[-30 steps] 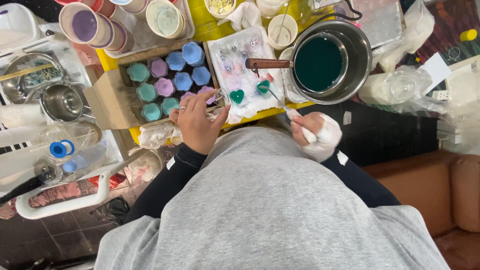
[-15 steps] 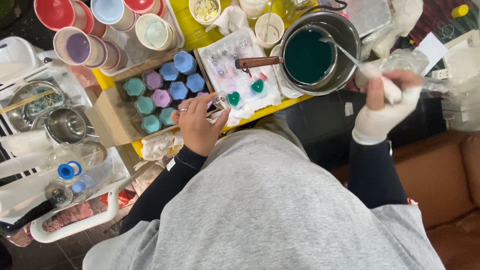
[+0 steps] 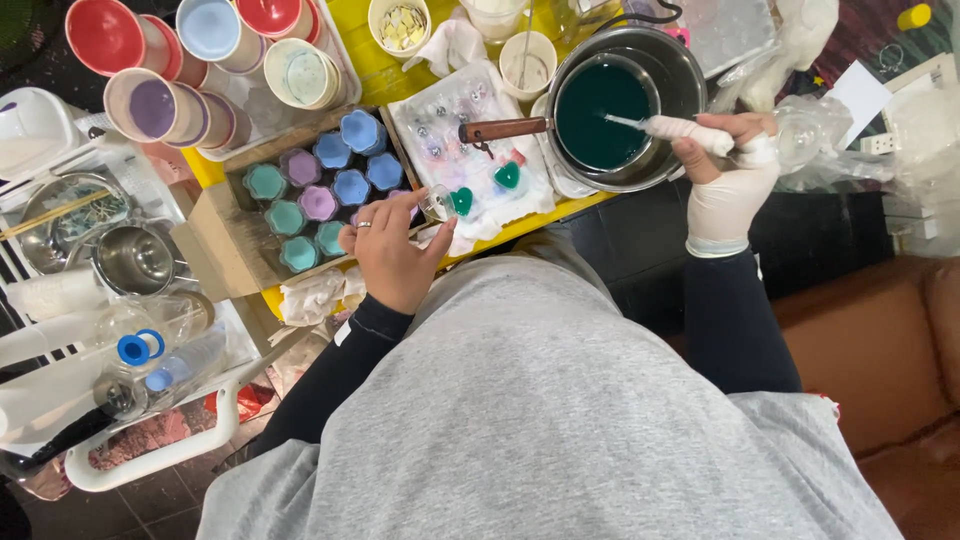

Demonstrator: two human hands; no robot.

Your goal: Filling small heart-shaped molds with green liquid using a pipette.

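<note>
Gloved, the right hand point(image 3: 728, 185) is closed around a white-wrapped dropper point(image 3: 688, 130), whose tip is held over the dark green liquid in a pan point(image 3: 680, 80) at about one o'clock from the body. At eleven o'clock the bare left hand point(image 3: 392, 255) is pinched on a small clear mould point(image 3: 436, 203), with two green hearts point(image 3: 462, 200) seen just beside it on a white cloth point(image 3: 520, 205). At ten o'clock of that hand, a tray point(image 3: 215, 220) of teal, purple and blue cups point(image 3: 349, 187) is seen.

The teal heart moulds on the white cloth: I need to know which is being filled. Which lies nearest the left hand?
The lower-left heart mould, right beside the left hand; the other heart lies farther right.
</note>
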